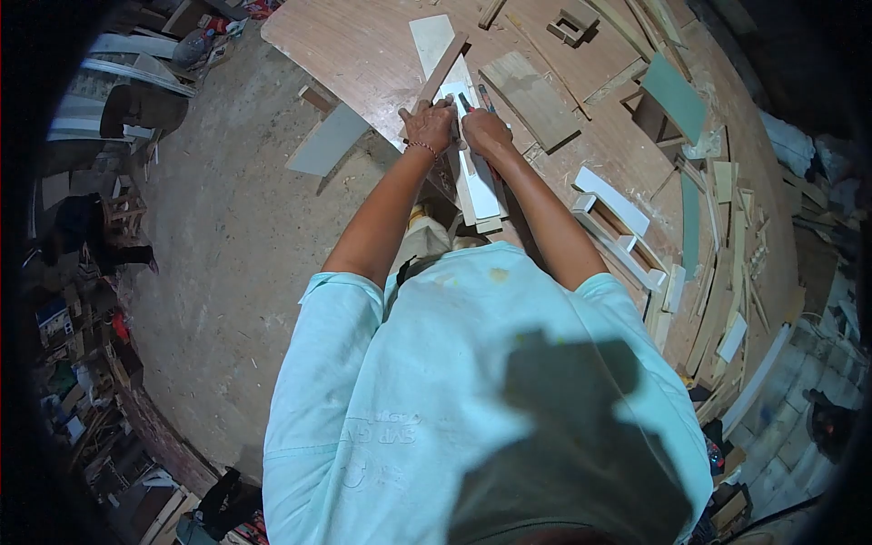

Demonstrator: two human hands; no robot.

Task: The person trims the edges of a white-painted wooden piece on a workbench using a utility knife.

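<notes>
My left hand (429,125), a beaded bracelet at its wrist, presses down on a narrow white strip (480,191) and lies against a brown wooden batten (443,68). Its fingers curl over the strip's edge near my other hand. My right hand (486,132) is closed around a slim tool with a dark tip (464,103) and a bit of red, which touches the strip; its exact kind is hidden by my fingers. Under the far end of the batten lies a wider white board (432,41). Another slim tool (486,97) rests just beyond my right knuckles.
A wooden board (529,98) lies right of my hands on the worktable (318,41). Farther right are a green panel (674,98), a white-edged wooden frame (618,241) and many offcuts. A grey panel (329,141) juts out at the left edge. A person (86,232) is at far left.
</notes>
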